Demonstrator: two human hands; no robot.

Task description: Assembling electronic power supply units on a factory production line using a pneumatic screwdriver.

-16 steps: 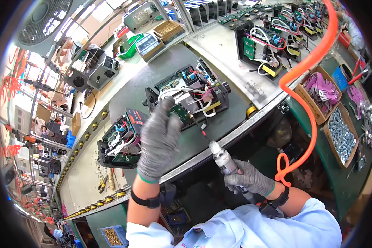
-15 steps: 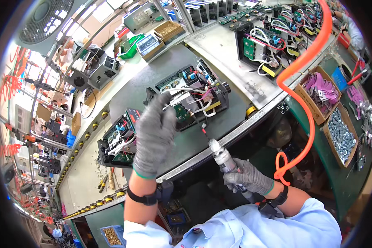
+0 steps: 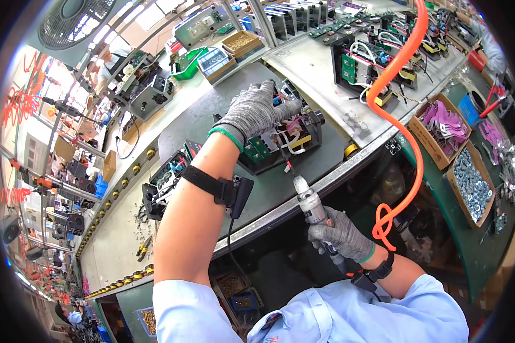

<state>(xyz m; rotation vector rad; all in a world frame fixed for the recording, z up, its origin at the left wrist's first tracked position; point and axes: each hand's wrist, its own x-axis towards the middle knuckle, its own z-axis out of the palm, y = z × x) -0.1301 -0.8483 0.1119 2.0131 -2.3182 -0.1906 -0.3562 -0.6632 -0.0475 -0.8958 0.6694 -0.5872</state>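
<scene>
My right hand (image 3: 344,235) is wrapped in a grey knit glove around a power screwdriver (image 3: 311,203), whose long thin bit points up and away toward an electronic unit (image 3: 286,140). That unit is an open black chassis with a green circuit board, white and purple wires and a yellow part. Over its far left side lies my gloved left hand (image 3: 254,111), fingers stretched out toward the back edge and thumb apart. Its palm hides part of the chassis; whether the fingertips press on it I cannot tell. The bit's tip overlaps the unit's near side.
Left of my forearm stands another unit (image 3: 169,180). An orange air hose (image 3: 415,143) hangs at right, beside boxes of purple parts (image 3: 443,126) and metal fasteners (image 3: 472,183). More units (image 3: 372,63) stand on the far bench. A metal rail (image 3: 280,208) edges the bench.
My left hand has moved forward and right from beside the unit to above it. The screwdriver in my right hand has barely moved.
</scene>
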